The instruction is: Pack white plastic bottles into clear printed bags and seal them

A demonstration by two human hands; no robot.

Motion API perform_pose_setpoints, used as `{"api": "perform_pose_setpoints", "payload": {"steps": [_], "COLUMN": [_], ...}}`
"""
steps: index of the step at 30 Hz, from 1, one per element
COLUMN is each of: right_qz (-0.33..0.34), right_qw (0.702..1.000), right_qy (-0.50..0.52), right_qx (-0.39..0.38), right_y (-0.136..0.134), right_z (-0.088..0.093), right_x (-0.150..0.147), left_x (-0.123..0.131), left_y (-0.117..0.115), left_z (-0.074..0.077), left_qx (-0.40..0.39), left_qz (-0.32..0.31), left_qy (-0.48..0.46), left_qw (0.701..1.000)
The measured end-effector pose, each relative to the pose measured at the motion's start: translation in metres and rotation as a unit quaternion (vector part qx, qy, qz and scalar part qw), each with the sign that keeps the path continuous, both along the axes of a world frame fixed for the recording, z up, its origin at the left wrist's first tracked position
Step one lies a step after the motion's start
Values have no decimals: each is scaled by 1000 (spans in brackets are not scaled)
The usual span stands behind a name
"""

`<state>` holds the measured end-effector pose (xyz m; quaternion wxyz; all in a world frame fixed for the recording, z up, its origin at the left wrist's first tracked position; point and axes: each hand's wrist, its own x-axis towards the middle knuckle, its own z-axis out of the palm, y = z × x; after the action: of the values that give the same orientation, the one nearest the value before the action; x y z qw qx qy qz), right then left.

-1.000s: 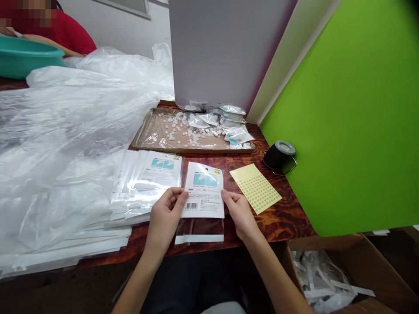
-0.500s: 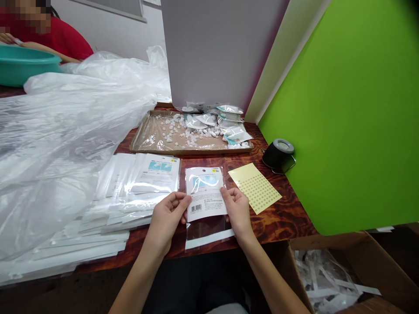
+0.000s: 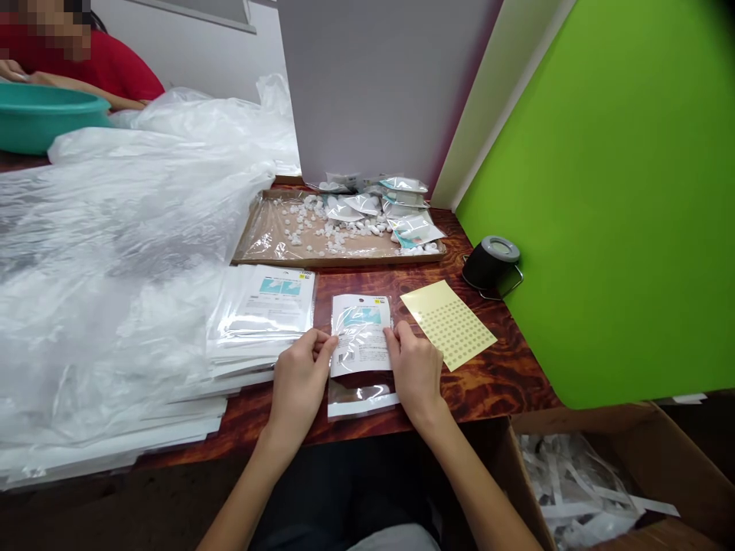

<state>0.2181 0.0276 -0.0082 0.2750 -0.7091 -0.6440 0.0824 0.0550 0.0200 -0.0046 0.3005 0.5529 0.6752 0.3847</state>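
A wide sheet of clear plastic film point(image 3: 103, 291) is spread over the left of a wooden table point(image 3: 494, 398), and a green board point(image 3: 597, 199) is stood beside the table's far right. A grey panel point(image 3: 379, 84) is set upright at the back. A cardboard box point(image 3: 648, 451) holding plastic scraps is placed below the table edge. A teal basin point(image 3: 46, 115) is seen before a co-worker in a red top point(image 3: 109, 69). A tray point(image 3: 246, 256) is covered with white pellets and small sealed packets. A stack of packaged cards point(image 3: 261, 306) is laid beside the film. A clear plastic bag point(image 3: 360, 333) with a printed card inside lies flat on the table, in front of the tray, between the left hand point(image 3: 298, 383) and right hand point(image 3: 416, 375). Its side edges are touched by the loosely curved fingers of both hands; no clenching is seen, but a firm pinch probably cannot be ruled out. A sticker sheet point(image 3: 449, 324) lies just right of the bag, near a black tape roll point(image 3: 491, 262).
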Motion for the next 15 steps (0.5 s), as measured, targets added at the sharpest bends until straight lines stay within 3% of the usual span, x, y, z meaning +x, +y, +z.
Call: {"api": "perform_pose_setpoints", "payload": {"steps": [7,12,15], "right_qz": [-11,-26,-31], "right_qw": [993,988,986], "right_qy": [-121,-151,-161], "right_qx": [4,8,11], "right_y": [-2,-1,-1], "right_z": [0,3,3], "right_x": [1,6,7], "left_x": [-3,-23,-20], "left_y": [-6,-19,-28], "left_z": [3,15,24], "left_qx": [-27,-99,-129], "left_qz": [-5,-106,-160], "left_qy": [115,114,181], "left_qw": [993,983,962]}}
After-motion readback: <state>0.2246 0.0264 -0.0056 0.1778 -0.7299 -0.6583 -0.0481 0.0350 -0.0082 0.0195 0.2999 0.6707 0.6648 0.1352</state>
